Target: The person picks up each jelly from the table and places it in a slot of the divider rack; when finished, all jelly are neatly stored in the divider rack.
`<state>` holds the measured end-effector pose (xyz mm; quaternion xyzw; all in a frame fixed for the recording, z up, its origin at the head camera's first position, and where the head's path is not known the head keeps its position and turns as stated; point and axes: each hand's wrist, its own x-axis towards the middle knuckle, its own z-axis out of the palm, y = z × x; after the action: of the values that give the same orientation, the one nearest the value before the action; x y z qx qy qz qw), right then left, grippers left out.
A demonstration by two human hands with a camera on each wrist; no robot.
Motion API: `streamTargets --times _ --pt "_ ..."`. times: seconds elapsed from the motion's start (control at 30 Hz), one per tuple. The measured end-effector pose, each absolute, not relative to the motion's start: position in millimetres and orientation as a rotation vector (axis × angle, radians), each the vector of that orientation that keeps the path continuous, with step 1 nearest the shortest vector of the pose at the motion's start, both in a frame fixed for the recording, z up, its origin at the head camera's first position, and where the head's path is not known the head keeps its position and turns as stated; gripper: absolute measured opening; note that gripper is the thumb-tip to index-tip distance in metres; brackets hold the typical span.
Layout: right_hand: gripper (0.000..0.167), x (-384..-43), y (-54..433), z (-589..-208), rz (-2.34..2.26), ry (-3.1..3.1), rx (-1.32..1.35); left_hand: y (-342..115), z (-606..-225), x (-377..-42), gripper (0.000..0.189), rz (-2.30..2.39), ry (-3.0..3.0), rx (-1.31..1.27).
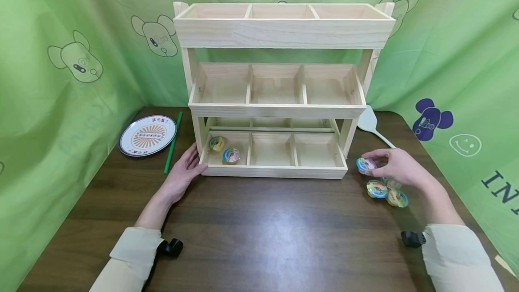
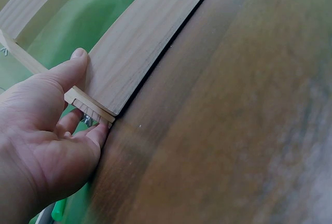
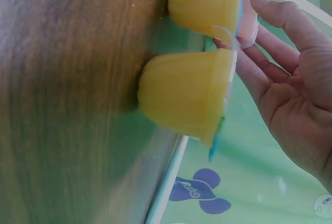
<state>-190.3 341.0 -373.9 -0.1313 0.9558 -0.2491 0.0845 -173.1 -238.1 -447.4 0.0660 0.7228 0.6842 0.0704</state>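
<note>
"Could you read anything?"

"At the far right, the green curtain (image 1: 438, 57) carried large letters, IN among them. The plate (image 1: 129, 135) had characters around its rim, and the lids' print was too small to make out."

"What did the containers hold?"

"The lowest tray (image 1: 275, 172) of the wooden rack (image 1: 277, 111) had two lidded cups (image 1: 217, 143) in its left compartment."

"And the hands?"

"The right hand (image 1: 395, 166) pinched a colourful cup (image 1: 366, 165) between thumb and fingers, right of the rack; whether that cup touched the table, I couldn't tell. Two yellow cups (image 3: 187, 92) stood upright just beside it. The left hand (image 1: 184, 177) was clamped on the tray's left end, thumb at the front board."

"How were the edges and the room?"

"The tray's front edge faced a broad stretch of brown tabletop (image 1: 263, 229) between the forearms. A green stick (image 1: 172, 148) lay between plate and rack; a white spatula (image 1: 368, 120) lay by the rack's right side, handle pointing toward the right hand."
</note>
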Motion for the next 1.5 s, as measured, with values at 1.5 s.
streamTargets --times 1.5 --pt "0.043 -196 264 -354 -1.117 2.669 -0.653 -239 -447 -174 0.081 2.068 2.179 0.212"
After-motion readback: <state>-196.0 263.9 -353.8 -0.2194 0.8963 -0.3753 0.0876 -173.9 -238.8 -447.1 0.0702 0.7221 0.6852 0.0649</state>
